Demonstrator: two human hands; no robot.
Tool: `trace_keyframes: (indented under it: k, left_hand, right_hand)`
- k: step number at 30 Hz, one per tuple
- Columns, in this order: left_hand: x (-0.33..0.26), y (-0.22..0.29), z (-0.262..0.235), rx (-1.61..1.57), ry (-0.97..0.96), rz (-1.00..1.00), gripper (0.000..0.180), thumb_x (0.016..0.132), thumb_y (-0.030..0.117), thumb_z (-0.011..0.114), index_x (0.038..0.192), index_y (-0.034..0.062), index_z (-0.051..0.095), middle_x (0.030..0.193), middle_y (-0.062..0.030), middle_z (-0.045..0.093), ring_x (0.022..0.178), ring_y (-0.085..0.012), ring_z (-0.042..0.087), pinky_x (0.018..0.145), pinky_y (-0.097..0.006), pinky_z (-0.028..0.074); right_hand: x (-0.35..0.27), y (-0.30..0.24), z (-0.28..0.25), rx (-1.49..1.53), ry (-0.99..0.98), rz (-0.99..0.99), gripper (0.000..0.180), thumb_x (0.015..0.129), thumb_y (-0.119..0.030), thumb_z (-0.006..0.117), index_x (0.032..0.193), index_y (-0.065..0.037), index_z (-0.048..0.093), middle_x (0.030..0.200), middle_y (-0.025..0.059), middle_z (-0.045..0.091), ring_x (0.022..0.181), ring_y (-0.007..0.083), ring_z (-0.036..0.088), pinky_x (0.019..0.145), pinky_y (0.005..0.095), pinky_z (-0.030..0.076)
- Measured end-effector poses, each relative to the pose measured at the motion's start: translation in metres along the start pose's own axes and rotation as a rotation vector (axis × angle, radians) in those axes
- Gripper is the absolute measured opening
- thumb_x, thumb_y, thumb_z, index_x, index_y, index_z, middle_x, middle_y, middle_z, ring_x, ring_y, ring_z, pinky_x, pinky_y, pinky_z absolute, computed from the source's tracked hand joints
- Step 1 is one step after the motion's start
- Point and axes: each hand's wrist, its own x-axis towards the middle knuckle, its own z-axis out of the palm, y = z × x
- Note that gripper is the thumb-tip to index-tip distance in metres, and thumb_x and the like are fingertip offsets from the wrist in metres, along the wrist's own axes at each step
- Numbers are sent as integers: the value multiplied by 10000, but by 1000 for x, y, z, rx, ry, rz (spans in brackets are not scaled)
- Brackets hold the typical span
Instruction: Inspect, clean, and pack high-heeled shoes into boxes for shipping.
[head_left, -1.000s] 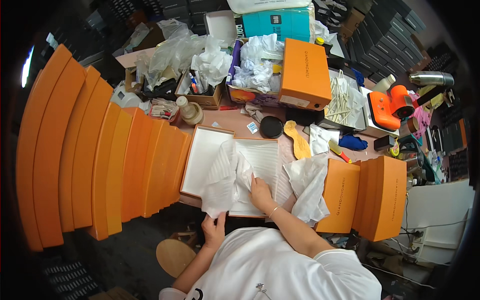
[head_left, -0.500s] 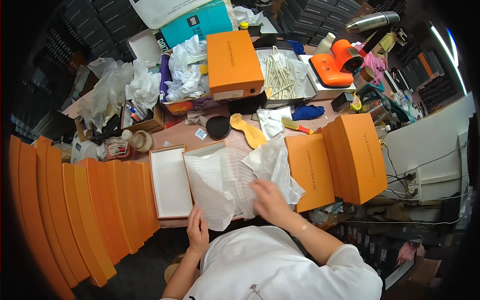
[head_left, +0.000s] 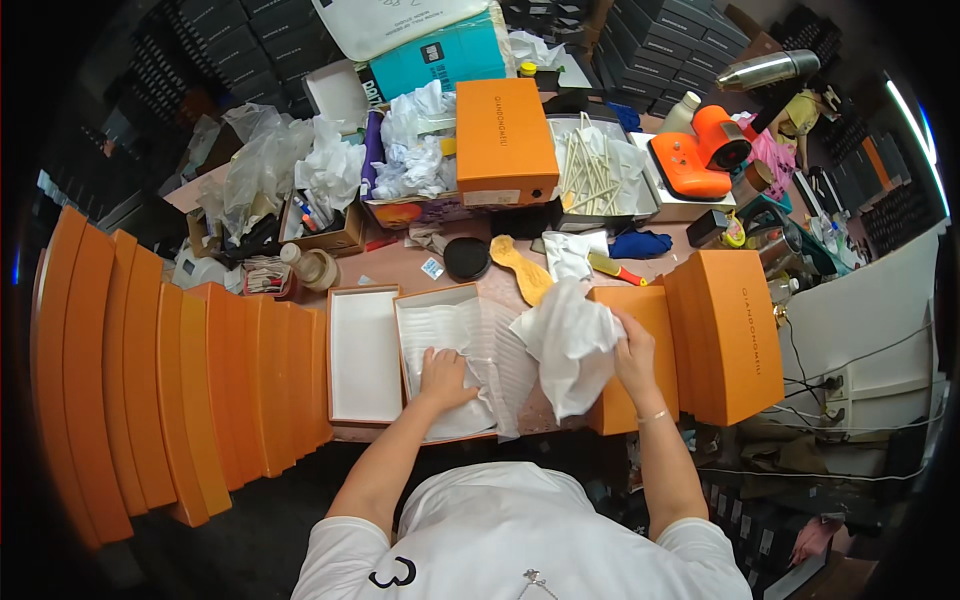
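An orange-edged shoebox base (head_left: 402,352) lies open in front of me, lined with thin white wrapping (head_left: 437,325). My left hand (head_left: 446,379) rests flat on that wrapping inside the box, thumb apart from the fingers. Over the box's right side spreads a sheet of translucent ribbed film (head_left: 505,370). To its right, my right hand (head_left: 636,352) grips a crumpled sheet of white tissue paper (head_left: 575,365) by its edge, lifted above the table. The box lid (head_left: 365,350), white inside, lies left of the base. What lies under the wrapping is hidden.
Closed orange boxes (head_left: 720,340) stand at the right, with a long row of more (head_left: 230,370) at the left. Behind are a yellow insole-shaped piece (head_left: 520,268), a round black tin (head_left: 466,258), a red-handled brush (head_left: 617,268), a box of white sticks (head_left: 590,170) and an orange device (head_left: 690,165).
My left hand has moved from the box's front edge onto the wrapping inside. My right hand has moved right, lifting the tissue paper off the table. The view has shifted slightly.
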Motion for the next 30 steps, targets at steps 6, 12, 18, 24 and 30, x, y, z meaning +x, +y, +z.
trace_keyframes:
  k: [6,12,18,24,30]
  left_hand:
    - [-11,13,-43,-1661,170,-187,706,907,580,487,1370,51,426,1360,-178,471,1183,-280,534,1004,-406,415]
    - [-77,59,-78,-1888,-172,94,685,879,400,611,1408,46,359,1319,-141,509,1226,-250,504,1000,-374,434]
    - [-135,-12,-54,-1402,66,-67,631,711,-46,708,1297,49,494,1198,-71,586,1127,-167,544,972,-293,429]
    - [-117,-15,-120,-893,-57,89,686,722,-25,689,1355,102,456,1248,-83,536,1107,-141,527,957,-288,432]
    - [-38,-15,-67,-1721,577,-92,798,856,146,679,1488,93,195,1387,-170,413,1229,-238,459,980,-303,416]
  right_hand:
    - [65,-126,2,229,-491,-504,461,709,124,487,1119,-39,619,949,151,639,884,329,624,784,362,496]
    - [-14,-203,44,403,-1140,-729,294,781,-18,610,1075,-12,590,916,144,575,859,327,580,755,361,484]
    - [-90,-76,43,995,-1507,806,502,931,-175,579,1393,-65,417,1319,114,517,1182,196,514,999,334,416]
    - [-82,-101,55,707,-1223,218,782,852,-165,644,1483,-64,193,1457,177,331,1316,251,365,1078,342,295]
    - [-57,-90,124,621,-727,377,778,811,-186,668,1446,-32,245,1395,207,363,1274,260,393,1055,330,307]
